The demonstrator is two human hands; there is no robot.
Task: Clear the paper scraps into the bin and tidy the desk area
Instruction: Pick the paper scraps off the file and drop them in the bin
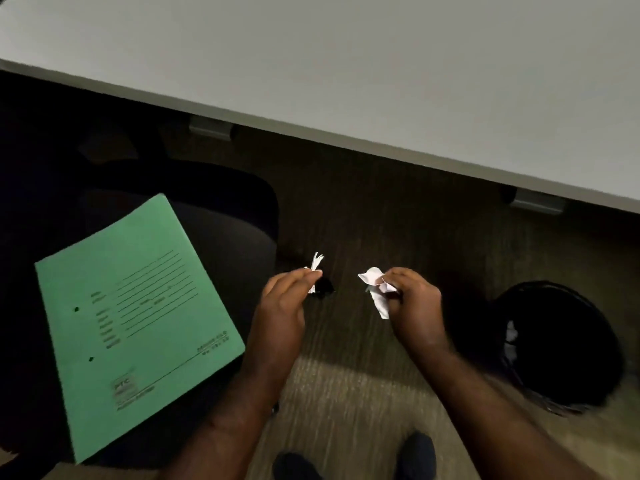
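My left hand [282, 303] pinches a small white paper scrap [316, 263] between thumb and fingers above the floor. A larger crumpled white paper scrap [375, 291] is gripped in my right hand [414, 299], a little to the right of the left one. The black mesh bin [557, 344] stands on the floor to the right of my right hand, with some white paper visible inside it. The pale desk [346, 64] spans the top of the view, and no scraps show on it.
A green file folder [138, 323] lies on the seat of a black office chair [225, 209] at the left. Wood-pattern floor [346, 393] lies below my hands. My two dark shoes [415, 452] show at the bottom edge.
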